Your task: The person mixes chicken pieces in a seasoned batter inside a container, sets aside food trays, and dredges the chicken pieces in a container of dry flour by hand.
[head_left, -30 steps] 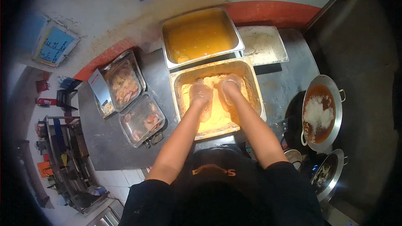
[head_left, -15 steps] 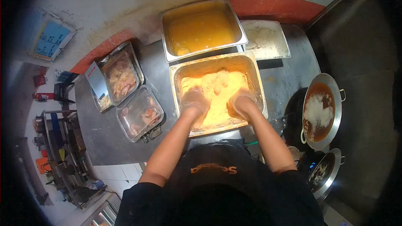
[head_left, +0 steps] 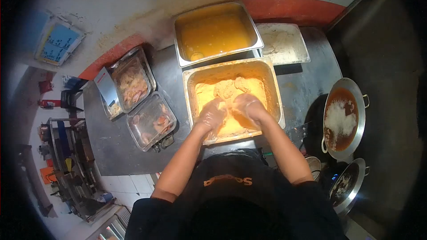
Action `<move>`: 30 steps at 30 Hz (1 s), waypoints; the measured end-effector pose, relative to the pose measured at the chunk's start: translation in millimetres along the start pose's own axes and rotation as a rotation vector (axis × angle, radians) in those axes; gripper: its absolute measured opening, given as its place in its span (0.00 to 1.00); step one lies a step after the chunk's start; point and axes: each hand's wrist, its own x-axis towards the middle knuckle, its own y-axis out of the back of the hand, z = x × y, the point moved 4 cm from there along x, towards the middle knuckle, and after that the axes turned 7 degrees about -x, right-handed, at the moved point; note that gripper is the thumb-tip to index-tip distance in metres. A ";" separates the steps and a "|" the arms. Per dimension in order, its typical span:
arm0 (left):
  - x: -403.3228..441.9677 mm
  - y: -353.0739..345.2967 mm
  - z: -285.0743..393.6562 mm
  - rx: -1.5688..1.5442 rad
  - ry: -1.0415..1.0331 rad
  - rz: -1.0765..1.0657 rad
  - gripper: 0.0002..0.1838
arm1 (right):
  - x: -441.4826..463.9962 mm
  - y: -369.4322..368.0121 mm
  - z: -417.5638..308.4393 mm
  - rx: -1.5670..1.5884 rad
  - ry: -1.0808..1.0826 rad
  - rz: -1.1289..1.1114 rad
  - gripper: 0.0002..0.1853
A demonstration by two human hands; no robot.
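Observation:
A metal pan of orange-yellow flour (head_left: 205, 94) stands in front of me, and both my hands are inside it. My left hand (head_left: 211, 115), in a clear plastic glove, is at the near left of the flour with its fingers curved inward and apart. Facing it, my right hand (head_left: 250, 108), gloved too, reaches leftward with bent, slightly blurred fingers. No held piece shows in either hand, though the fingertips are partly lost in the flour. Coated lumps (head_left: 227, 89), looking like breaded chicken, lie just beyond the fingers.
Behind is a steel pan (head_left: 179, 46) of yellow liquid, beside a flat tray (head_left: 284, 44). Leftward, clear tubs (head_left: 141, 144) hold raw meat pieces. At right, a wok (head_left: 361, 126) holds foaming brown oil, with another wok (head_left: 353, 191) nearer me.
Both hands have come inward from the pan's sides toward its middle and closer together. The flour between them is disturbed, and the coated lumps show more clearly.

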 end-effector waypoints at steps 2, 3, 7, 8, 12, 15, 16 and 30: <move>4.4 8.0 3.0 -0.073 0.058 0.054 0.19 | 7.5 18.2 21.2 0.141 0.005 0.419 0.12; 9.3 9.4 -1.3 -0.070 0.064 0.065 0.20 | 13.7 22.7 16.1 -0.001 0.048 0.429 0.12; 29.6 -0.3 -10.8 -0.001 0.043 0.080 0.22 | 24.9 7.2 -0.4 -0.965 -0.146 0.004 0.13; 33.5 -4.9 -14.4 0.003 0.038 0.073 0.22 | 30.5 1.7 4.2 -0.960 -0.151 0.010 0.13; 31.5 -1.4 -2.7 -0.005 -0.068 0.186 0.19 | 68.7 -23.0 41.4 -1.150 0.024 -0.080 0.14; 36.1 -5.4 -17.1 -0.117 -0.251 0.287 0.20 | 60.4 0.8 39.0 -0.908 -0.089 0.089 0.16; 39.1 -5.4 -22.4 -0.189 -0.394 0.346 0.19 | 43.6 12.2 13.9 -0.910 0.046 0.124 0.15; 63.5 -8.0 -20.6 0.038 0.140 0.228 0.31 | 44.8 13.5 -20.2 -0.762 -0.120 0.491 0.18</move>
